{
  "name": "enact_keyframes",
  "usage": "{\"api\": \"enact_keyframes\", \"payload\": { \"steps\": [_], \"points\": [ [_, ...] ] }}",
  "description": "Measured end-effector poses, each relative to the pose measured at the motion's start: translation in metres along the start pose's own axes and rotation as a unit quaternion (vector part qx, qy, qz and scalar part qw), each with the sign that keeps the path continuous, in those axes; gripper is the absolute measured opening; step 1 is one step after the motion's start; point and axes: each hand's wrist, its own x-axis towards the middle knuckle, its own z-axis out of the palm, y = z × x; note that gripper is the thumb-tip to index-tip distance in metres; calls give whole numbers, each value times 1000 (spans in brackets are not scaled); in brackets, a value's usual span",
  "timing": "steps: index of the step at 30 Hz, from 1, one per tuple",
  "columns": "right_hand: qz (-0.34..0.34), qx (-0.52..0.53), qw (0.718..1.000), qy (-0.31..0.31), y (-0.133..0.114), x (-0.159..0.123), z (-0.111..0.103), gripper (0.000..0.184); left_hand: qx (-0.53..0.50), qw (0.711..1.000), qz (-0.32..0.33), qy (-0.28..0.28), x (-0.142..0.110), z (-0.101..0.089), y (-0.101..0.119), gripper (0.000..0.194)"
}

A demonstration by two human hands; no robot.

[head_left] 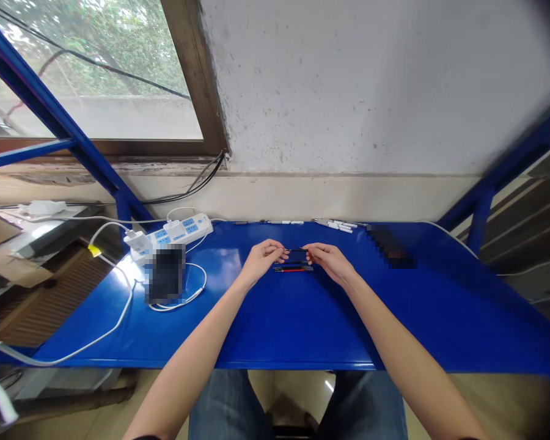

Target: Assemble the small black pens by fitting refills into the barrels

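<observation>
Between my two hands a thin black pen (297,249) is held level, a little above the blue table (302,330). The fingertips of my left hand (266,256) pinch its left end. At the other end, my right hand (326,258) grips it between thumb and fingers. Just nearer to me lie several slim pens (293,269) side by side on the table, black ones and one with a red stripe. Fingers partly cover the ends of the held pen, so its tip and cap cannot be made out.
White pens (339,225) and darker ones lie along the table's back edge by the wall. A power strip (195,226) with plugs and white cables is at the left, beside a blurred dark device (165,275). Another blurred dark object (391,247) lies right. Blue frame posts (479,223) flank the table.
</observation>
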Motion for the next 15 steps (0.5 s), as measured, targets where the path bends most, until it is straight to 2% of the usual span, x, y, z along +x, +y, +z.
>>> {"api": "enact_keyframes", "payload": {
  "steps": [7, 15],
  "points": [
    [-2, 5, 1000, 6, -1, 0, -1, 33, 4, 1000, -3, 7, 0, -4, 3, 28],
    [-4, -12, 1000, -1, 2, 0, 2, 34, 28, 999, -1, -23, -1, -2, -1, 26]
  ]
}}
